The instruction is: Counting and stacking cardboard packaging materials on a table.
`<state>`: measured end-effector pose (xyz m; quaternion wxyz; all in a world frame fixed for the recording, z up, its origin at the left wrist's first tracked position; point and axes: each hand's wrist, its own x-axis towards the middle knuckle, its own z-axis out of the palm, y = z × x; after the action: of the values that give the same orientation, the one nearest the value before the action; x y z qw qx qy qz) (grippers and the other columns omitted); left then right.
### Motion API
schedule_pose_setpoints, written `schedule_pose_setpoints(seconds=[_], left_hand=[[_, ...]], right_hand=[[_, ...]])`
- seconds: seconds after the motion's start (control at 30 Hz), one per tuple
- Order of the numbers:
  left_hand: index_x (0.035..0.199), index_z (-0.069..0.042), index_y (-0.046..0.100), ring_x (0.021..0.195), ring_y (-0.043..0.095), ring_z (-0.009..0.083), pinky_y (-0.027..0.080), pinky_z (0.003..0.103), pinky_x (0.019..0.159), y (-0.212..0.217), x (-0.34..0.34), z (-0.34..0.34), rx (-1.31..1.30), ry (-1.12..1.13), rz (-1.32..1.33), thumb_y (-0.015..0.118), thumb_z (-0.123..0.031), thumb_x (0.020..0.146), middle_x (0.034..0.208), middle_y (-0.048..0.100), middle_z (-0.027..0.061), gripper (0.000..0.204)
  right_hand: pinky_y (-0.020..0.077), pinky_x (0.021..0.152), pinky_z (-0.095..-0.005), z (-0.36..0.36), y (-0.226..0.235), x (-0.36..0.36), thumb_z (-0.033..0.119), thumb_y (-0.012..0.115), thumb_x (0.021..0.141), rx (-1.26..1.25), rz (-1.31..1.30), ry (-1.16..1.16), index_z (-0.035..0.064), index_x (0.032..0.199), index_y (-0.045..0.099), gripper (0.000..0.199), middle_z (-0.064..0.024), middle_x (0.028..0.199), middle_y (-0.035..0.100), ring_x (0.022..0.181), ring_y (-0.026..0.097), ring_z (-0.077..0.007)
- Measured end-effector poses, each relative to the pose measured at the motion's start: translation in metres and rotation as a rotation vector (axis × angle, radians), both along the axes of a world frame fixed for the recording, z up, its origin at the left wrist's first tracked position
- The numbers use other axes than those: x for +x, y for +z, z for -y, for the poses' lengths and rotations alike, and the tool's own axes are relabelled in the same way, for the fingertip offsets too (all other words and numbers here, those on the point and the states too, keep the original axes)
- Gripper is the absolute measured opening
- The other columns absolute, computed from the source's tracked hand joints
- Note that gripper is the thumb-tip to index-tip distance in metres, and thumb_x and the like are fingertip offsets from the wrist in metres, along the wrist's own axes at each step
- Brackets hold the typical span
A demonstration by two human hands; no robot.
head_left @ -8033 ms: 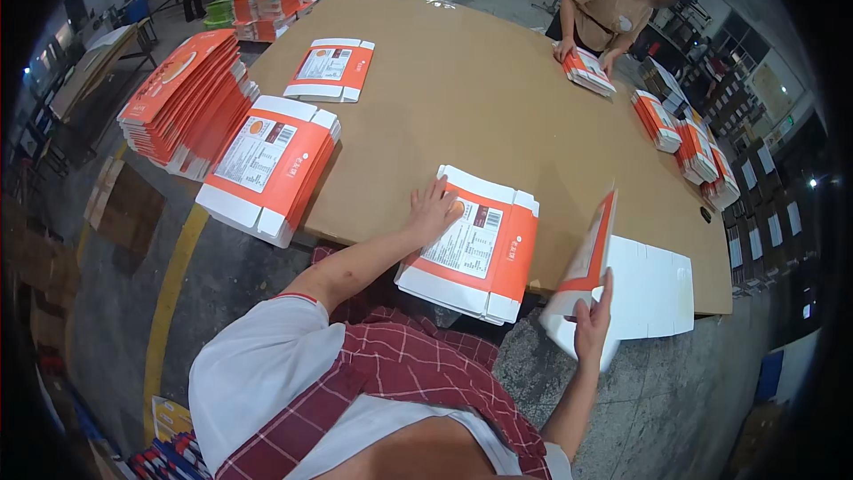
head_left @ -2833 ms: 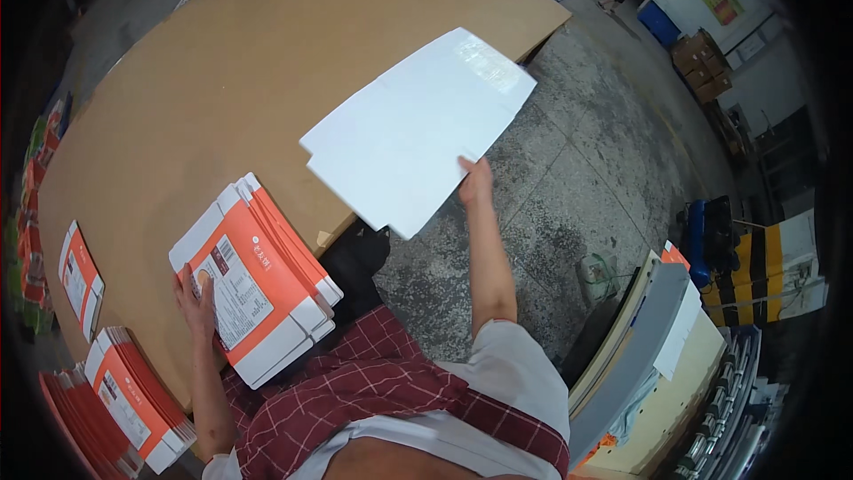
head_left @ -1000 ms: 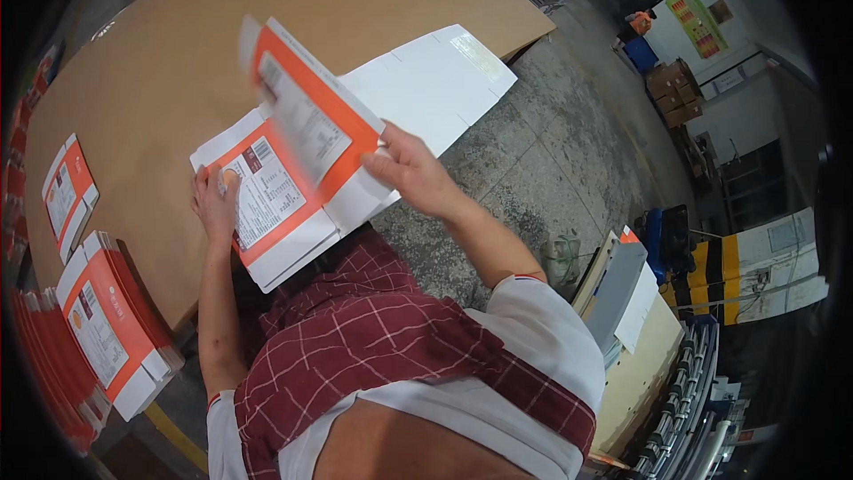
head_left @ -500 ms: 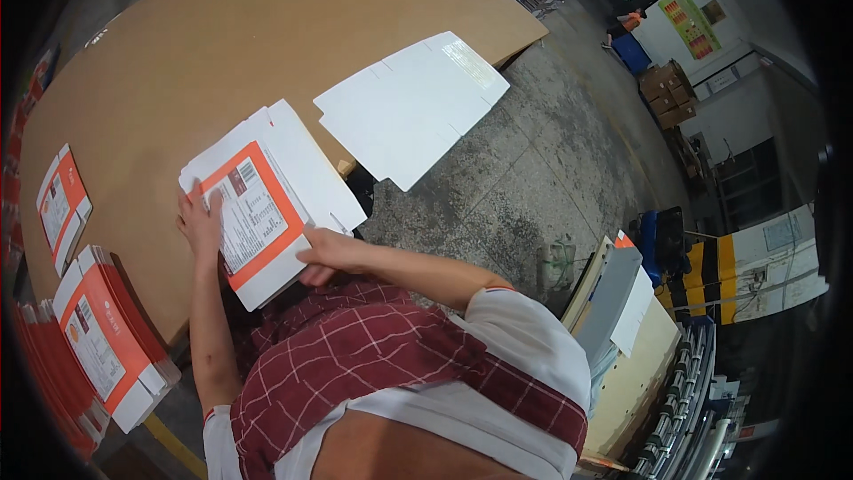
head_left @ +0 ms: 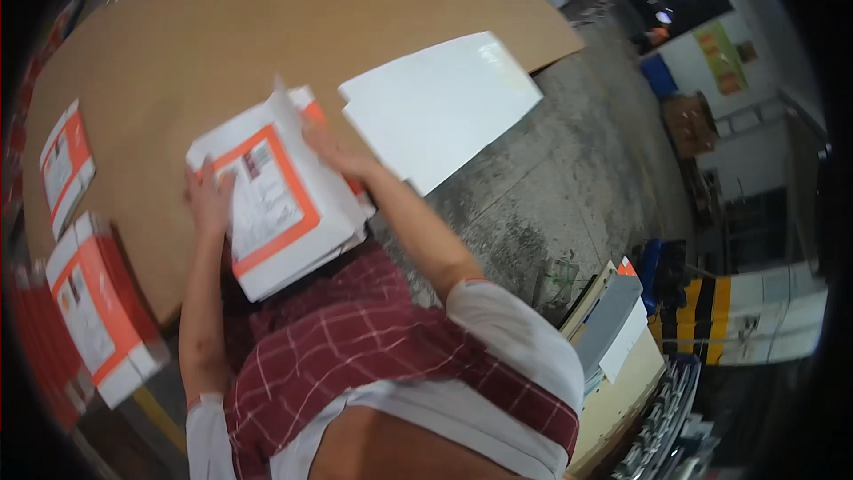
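A flat white carton with an orange-framed printed panel lies on more white card at the table's near edge, in front of my apron. My left hand grips its left edge, the thumb over the top face and the fingers apart. On the right side, my right hand holds the carton's edge by a raised white flap; its fingers are slightly blurred. Orange-printed card shows beside and beneath that hand. To the right, a large blank white carton sheet overhangs the table's edge, touched by neither hand.
The brown table spreads ahead. At the left stand a small printed carton and a stack of orange-and-white cartons. Grey concrete floor lies right of the table. A cart-like stand with boards is at my right side.
My right hand has moved up from the carton's lower right corner along its right side, where a flap now stands raised. My left hand stays at the left edge. The view has shifted slightly.
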<state>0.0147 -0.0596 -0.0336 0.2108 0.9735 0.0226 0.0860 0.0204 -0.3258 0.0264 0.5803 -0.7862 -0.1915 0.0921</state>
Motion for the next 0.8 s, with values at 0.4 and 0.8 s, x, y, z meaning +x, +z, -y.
schedule_pose_setpoints(seconds=[0.4,0.8], left_hand=[[0.127,-0.011,0.040,0.125,0.028,0.0306,0.014,0.056,0.098,0.013,0.002,0.009,-0.058,0.039,0.010,0.053,-0.049,0.076,0.135,0.025,0.0215,0.065],[0.122,0.002,0.041,0.116,0.037,0.0350,0.033,0.039,0.095,0.024,0.009,0.024,-0.506,0.027,0.119,0.065,-0.043,0.070,0.125,0.034,0.0261,0.073]], right_hand=[[0.0188,0.101,-0.0476,-0.010,-0.021,-0.129,0.034,0.049,0.082,-0.896,0.457,-0.073,-0.0027,0.125,0.033,0.059,-0.0189,0.129,0.036,0.125,0.027,-0.0299],[0.0415,0.085,-0.0356,0.035,-0.023,-0.064,0.040,0.060,0.076,-0.335,-0.145,-0.172,-0.0050,0.120,0.036,0.067,-0.0228,0.112,0.050,0.101,0.053,-0.0308]])
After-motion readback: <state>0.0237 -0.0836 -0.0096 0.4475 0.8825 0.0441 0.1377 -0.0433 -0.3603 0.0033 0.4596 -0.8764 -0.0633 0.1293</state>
